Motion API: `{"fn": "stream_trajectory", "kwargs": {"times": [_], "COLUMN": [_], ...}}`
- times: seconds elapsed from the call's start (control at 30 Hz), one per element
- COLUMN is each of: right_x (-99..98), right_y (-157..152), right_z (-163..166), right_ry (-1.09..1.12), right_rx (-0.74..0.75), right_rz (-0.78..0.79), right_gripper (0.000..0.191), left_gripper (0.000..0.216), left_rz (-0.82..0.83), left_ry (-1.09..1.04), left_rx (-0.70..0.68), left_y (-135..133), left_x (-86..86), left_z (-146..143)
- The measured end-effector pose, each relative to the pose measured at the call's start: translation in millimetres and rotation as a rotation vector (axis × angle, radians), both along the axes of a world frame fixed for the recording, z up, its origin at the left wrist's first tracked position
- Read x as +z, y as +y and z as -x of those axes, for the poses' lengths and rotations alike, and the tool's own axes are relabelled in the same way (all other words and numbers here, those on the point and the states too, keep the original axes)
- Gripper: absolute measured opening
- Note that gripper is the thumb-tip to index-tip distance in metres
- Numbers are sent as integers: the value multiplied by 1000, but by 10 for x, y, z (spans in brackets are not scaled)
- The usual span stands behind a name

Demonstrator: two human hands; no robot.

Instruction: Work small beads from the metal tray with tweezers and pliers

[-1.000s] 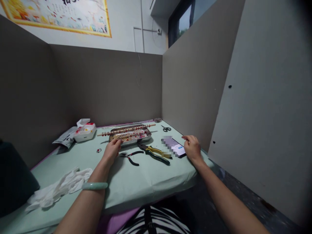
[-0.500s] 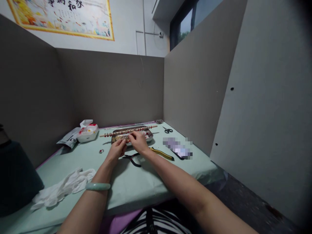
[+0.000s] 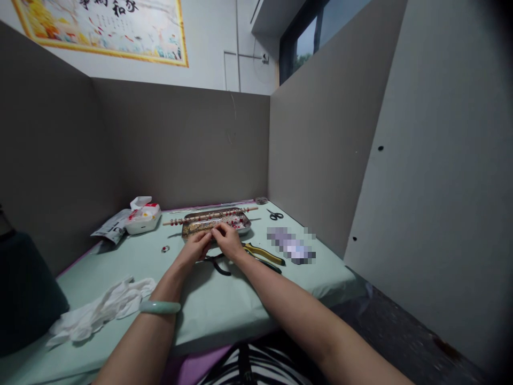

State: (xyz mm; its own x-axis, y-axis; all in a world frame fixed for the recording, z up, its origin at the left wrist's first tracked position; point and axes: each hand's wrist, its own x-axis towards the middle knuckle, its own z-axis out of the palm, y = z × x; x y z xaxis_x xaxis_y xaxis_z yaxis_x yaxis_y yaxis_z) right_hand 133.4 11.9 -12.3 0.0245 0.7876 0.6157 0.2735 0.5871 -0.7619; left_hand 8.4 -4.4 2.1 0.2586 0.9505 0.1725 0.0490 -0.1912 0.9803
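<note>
Left hand [image 3: 197, 247]: in the middle of the frame, pinched narrow at the fingertips, just before the near side of the tray; cannot tell what, if anything, is held.
Right hand [image 3: 229, 242]: meeting the left at the fingertips, likewise pinched narrow; contents too small to make out.
Metal tray [image 3: 245, 230]: centre of the frame, just beyond both hands, holding gold and red bits.
Beaded stick [image 3: 210, 216]: laid across the tray, jutting past both ends.
Yellow-and-green pliers [image 3: 265, 254]: right of centre, partly under the right hand.
Black-handled pliers [image 3: 222, 269]: below the hands, partly covered.
Small ring [image 3: 165, 249]: left of the tray, on the pale green cloth [image 3: 224, 313].
Scissors [image 3: 276, 215]: right of the tray.
White gloves [image 3: 104, 310]: lower left, crumpled.
</note>
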Motion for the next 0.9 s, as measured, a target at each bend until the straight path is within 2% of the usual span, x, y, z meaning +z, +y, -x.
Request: {"fn": "stream_trajectory", "kwargs": {"times": [0.17, 0.37, 0.6, 0.73, 0.9], "right_x": [0, -37, -49, -60, -65], "right_y": [-16, 30, 36, 52, 48], "right_z": [7, 64, 77, 82, 63], "right_ry": [28, 219, 187, 250, 179], "right_rx": [3, 134, 64, 120, 31], "right_rz": [16, 110, 31, 77, 48], "right_gripper": [17, 18, 16, 18, 18], "left_gripper": [41, 40, 40, 41, 43], "left_rz": [-14, -23, -69, -28, -14], "left_ry": [23, 10, 73, 26, 12], "left_rx": [-42, -33, 46, -18, -30], "left_y": [-21, -25, 69, 56, 9], "left_x": [8, 16, -54, -58, -31], "left_z": [-11, -27, -25, -23, -38]}}
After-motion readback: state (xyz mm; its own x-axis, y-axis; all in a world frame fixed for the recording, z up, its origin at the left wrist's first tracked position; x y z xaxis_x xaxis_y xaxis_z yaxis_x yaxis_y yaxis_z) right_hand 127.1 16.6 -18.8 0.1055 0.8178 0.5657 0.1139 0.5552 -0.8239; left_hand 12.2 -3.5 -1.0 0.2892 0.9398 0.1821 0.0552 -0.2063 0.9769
